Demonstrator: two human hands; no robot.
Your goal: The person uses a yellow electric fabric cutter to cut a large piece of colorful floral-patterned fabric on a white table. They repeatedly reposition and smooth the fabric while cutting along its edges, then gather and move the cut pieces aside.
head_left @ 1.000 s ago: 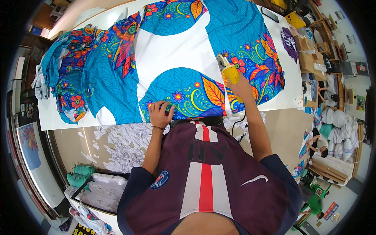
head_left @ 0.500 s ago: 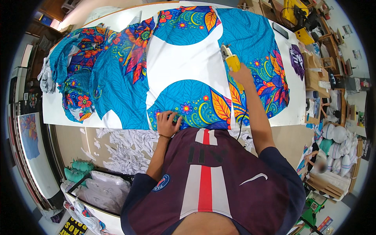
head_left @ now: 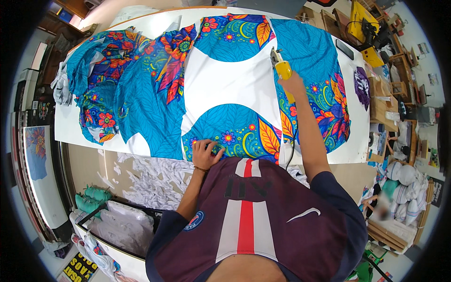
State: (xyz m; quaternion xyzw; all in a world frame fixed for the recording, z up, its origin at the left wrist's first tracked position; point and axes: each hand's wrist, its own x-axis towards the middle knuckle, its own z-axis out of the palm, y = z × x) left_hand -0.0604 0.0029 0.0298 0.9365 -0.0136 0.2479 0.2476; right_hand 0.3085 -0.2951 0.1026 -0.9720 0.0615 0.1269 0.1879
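My right hand (head_left: 293,85) grips a yellow handheld electric fabric cutter (head_left: 283,70), its metal head pointing away from me. The cutter sits at the line between a white, printed middle part of the cloth (head_left: 225,84) and a teal leaf-patterned panel (head_left: 305,51) on the right. A dark cord (head_left: 292,152) trails from it toward me. At the near edge, my left hand (head_left: 206,154) lies on the teal floral piece (head_left: 239,129), fingers apart and slightly bent, holding nothing. More printed cloth (head_left: 145,103) spreads to the left, partly bunched up.
The cloth lies on a white table (head_left: 354,136). A phone (head_left: 344,48) and a purple cloth (head_left: 361,87) are at its right end. White scraps (head_left: 150,181) litter the floor on the near side. A bin of plastic-wrapped goods (head_left: 122,225) stands at lower left. Another person (head_left: 376,207) is at far right.
My right hand has pushed the cutter farther away from me along the line beside the right panel. My left hand stays at about the same spot on the cloth. The whole view has shifted slightly.
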